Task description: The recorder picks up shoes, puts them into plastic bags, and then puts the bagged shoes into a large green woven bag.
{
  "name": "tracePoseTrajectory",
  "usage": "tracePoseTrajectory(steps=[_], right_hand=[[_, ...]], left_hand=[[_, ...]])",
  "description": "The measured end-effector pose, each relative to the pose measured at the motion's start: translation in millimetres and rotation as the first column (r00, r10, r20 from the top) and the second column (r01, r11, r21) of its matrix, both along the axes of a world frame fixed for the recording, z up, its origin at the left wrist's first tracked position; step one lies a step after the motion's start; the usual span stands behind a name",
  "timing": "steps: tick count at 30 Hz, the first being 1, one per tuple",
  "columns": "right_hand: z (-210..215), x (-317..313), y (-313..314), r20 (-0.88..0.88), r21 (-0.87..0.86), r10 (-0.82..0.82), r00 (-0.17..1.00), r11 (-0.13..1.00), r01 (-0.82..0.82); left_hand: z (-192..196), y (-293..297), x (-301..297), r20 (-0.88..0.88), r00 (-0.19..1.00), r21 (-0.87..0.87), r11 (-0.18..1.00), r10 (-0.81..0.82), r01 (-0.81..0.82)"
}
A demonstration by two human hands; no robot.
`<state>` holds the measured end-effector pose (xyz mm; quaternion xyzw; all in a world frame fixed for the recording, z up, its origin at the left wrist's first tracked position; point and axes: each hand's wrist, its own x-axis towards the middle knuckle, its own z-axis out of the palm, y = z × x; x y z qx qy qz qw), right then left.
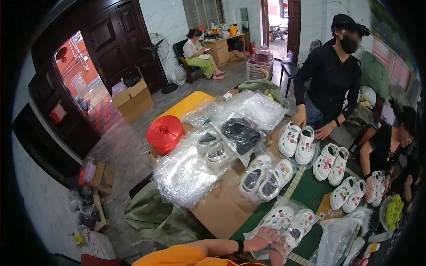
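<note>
A pair of white clogs (278, 219) dotted with colourful charms lies inside a clear plastic bag (252, 234) at the table's near edge. My left hand (260, 240), below a black wristband, grips the near end of this bag by the heels of the clogs. Close beside it, my right hand (278, 253) is closed on the same end of the bag; its fingertips are partly hidden. Just beyond lies another bagged pair of white clogs (271, 182). To the right are empty clear bags (336, 237).
Across the table, a masked person's hand (326, 131) touches white clogs (305, 145); another person (385, 150) handles clogs at the right. More clogs (331, 164) stand along the green mat (310, 195). Left are a plastic film heap (186, 173) and a red twine roll (165, 134).
</note>
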<state>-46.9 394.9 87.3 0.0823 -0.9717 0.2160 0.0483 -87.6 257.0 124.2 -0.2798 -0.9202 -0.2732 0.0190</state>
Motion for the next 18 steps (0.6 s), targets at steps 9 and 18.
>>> tracePoseTrajectory(steps=[9, 18], right_hand=[[12, -6, -3, 0.012, -0.056, -0.131, 0.991, 0.99, 0.131], [-124, -33, 55, 0.221, -0.038, -0.023, 0.975, 0.999, 0.032]], left_hand=[[-22, -19, 63, 0.119, 0.989, 0.318, 0.94, 0.086, -0.12], [-53, -8, 62, 0.492, 0.709, 0.17, 0.743, 0.505, -0.648]])
